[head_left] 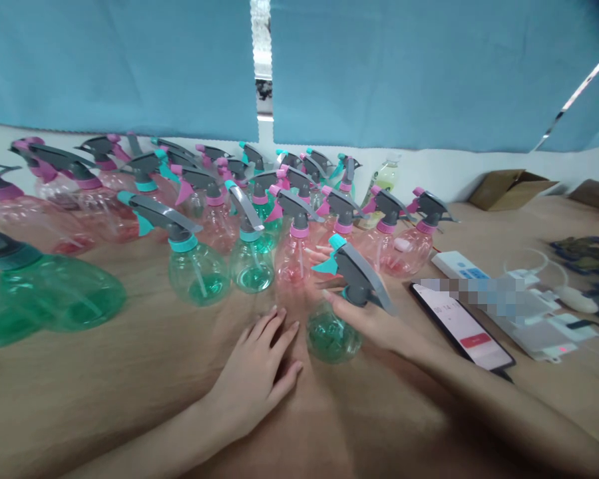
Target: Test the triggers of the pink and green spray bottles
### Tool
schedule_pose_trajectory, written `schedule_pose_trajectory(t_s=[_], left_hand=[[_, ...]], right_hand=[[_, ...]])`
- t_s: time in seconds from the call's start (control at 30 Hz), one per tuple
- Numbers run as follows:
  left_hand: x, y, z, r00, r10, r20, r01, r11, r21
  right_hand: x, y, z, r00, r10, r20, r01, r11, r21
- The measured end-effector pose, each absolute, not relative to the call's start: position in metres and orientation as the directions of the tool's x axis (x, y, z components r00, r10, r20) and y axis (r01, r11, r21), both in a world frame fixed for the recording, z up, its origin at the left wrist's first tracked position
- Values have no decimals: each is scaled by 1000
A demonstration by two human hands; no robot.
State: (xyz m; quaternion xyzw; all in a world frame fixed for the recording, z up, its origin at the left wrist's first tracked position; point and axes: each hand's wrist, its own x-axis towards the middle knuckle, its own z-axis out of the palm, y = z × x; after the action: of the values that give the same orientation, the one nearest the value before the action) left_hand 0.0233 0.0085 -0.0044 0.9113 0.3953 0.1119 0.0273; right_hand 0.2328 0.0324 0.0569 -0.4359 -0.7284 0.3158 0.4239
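My right hand (359,316) is closed around the neck of a green spray bottle (333,336) with a grey and turquoise trigger head. The bottle looks slightly tilted, and the hand hides part of its neck. My left hand (263,356) rests palm down on the wooden table to the left of that bottle, fingers stretched out and holding nothing. Just beyond my hands stand another green spray bottle (252,266) and a pink spray bottle (293,259). A further green spray bottle (198,273) stands to their left.
Several more pink and green spray bottles crowd the back, with large green ones (80,293) at the left. To the right lie a phone (462,326) showing a timer, a white power strip (509,306) with cables, and a cardboard box (509,189). A bottle of yellowish liquid (385,176) stands behind.
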Motion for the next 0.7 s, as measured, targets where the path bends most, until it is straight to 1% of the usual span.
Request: schedule_pose_trajectory(t_s=[0.1, 0.27, 0.4, 0.57, 0.7], left_hand=[[23, 8, -3, 657, 731, 184, 716, -682, 148], [23, 9, -4, 659, 731, 176, 721, -681, 129], [23, 9, -5, 659, 731, 176, 720, -681, 134], [23, 9, -5, 668, 723, 176, 712, -690, 131], [24, 9, -4, 668, 726, 166, 716, -687, 125]], right_hand=[[233, 32, 56, -253, 896, 365, 387, 440, -811], [232, 30, 61, -233, 913, 334, 441, 405, -801], [232, 30, 63, -219, 905, 364, 442, 424, -790], [233, 31, 61, -180, 918, 352, 447, 395, -802], [232, 30, 62, -183, 919, 351, 424, 395, -815]])
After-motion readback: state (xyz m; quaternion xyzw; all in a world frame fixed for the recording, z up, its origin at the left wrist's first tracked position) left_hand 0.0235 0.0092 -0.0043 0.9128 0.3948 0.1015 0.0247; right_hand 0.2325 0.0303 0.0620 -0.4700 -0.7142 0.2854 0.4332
